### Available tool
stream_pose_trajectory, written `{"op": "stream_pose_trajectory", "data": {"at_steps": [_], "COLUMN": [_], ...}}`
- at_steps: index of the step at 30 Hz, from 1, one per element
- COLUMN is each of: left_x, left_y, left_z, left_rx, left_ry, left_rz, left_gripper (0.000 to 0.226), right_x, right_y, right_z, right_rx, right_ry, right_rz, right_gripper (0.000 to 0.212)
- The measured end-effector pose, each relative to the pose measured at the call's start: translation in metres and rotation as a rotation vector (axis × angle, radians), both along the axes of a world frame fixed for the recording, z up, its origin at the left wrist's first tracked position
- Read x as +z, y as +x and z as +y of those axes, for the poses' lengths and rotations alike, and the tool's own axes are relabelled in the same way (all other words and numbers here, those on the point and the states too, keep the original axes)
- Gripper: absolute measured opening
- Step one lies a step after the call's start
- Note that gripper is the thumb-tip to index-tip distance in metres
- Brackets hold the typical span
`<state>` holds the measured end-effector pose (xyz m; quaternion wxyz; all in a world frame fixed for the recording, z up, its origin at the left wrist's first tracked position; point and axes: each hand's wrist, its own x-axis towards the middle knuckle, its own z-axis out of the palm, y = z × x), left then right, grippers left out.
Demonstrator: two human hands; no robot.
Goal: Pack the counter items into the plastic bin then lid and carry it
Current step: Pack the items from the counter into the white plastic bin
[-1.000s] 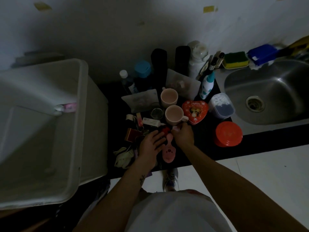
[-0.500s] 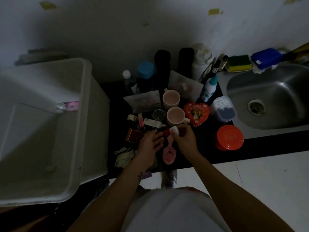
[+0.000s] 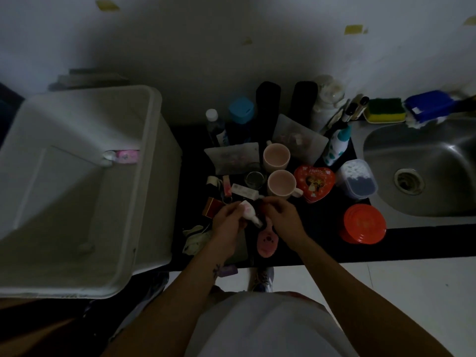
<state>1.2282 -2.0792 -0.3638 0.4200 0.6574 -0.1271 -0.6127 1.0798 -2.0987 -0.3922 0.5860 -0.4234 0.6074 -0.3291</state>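
Dim light; view from above the dark counter [image 3: 322,222]. One white plastic bin [image 3: 144,176] stands open at left, no lid on it. Inside: one small pink-and-white item [image 3: 126,156] against the far right wall; nothing else made out.

Left hand [image 3: 228,222] closed around one small white tube [image 3: 248,211] with a pink mark, its narrow end pointing right and near. Right hand [image 3: 282,217] just beside it, fingers curled with the tips close to the tube; whether it pinches anything cannot be told. Both hands sit over the near middle of the counter.

Count on the counter:
- 2 pink mugs [image 3: 277,157], one nearer than the other, both upright.
- 1 red heart-shaped tin [image 3: 314,182], just right of the nearer mug.
- 1 clear lidded tub [image 3: 356,181], right of the tin.
- 1 round orange lid [image 3: 363,224], near right.
- 1 pink hairbrush [image 3: 266,240], under the hands.
- 2 tall black cylinders [image 3: 268,109] at the far edge.
- 1 blue-capped bottle [image 3: 240,119].

Steel sink [image 3: 438,161] far right; 1 green-and-yellow sponge [image 3: 385,109] behind it.
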Motion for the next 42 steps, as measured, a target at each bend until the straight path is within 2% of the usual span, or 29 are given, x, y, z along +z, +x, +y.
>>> {"op": "stream_pose_trajectory", "data": {"at_steps": [3,6,10,14,16,19,24,34,42], "left_x": [-0.004,-0.005,0.002,0.001,0.001,0.003,0.004,0.002,0.006], "left_y": [0.013,0.021,0.022,0.022,0.023,0.026,0.026,0.026,0.035], "left_z": [0.004,0.007,0.014,0.018,0.019,0.018,0.019,0.021,0.024], "left_rx": [0.037,0.057,0.061,0.079,0.085,0.067,0.064,0.041,0.044], "left_ry": [0.031,0.026,0.029,0.050,0.054,0.050,0.038,0.029,0.042], "left_rz": [-0.048,-0.029,0.003,-0.031,-0.026,-0.026,-0.034,-0.031,-0.046], "left_gripper": [0.025,0.024,0.020,0.027,0.026,0.025,0.026,0.031,0.022], "right_x": [-0.013,-0.017,-0.029,-0.037,-0.038,-0.038,-0.035,-0.022,-0.019], "right_y": [0.008,0.018,0.020,0.021,0.022,0.022,0.021,0.029,0.034], "right_z": [-0.013,-0.025,-0.037,-0.038,-0.036,-0.035,-0.033,-0.034,-0.030], "right_rx": [0.169,0.302,0.466,0.580,0.620,0.616,0.567,0.604,0.609], "right_ry": [-0.020,-0.074,-0.143,-0.210,-0.220,-0.215,-0.282,-0.317,-0.445], "right_rz": [0.146,0.225,0.447,0.627,0.747,0.840,0.883,1.111,1.124], "right_gripper": [0.028,0.033,0.035,0.040,0.034,0.023,0.013,0.011,0.019]}}
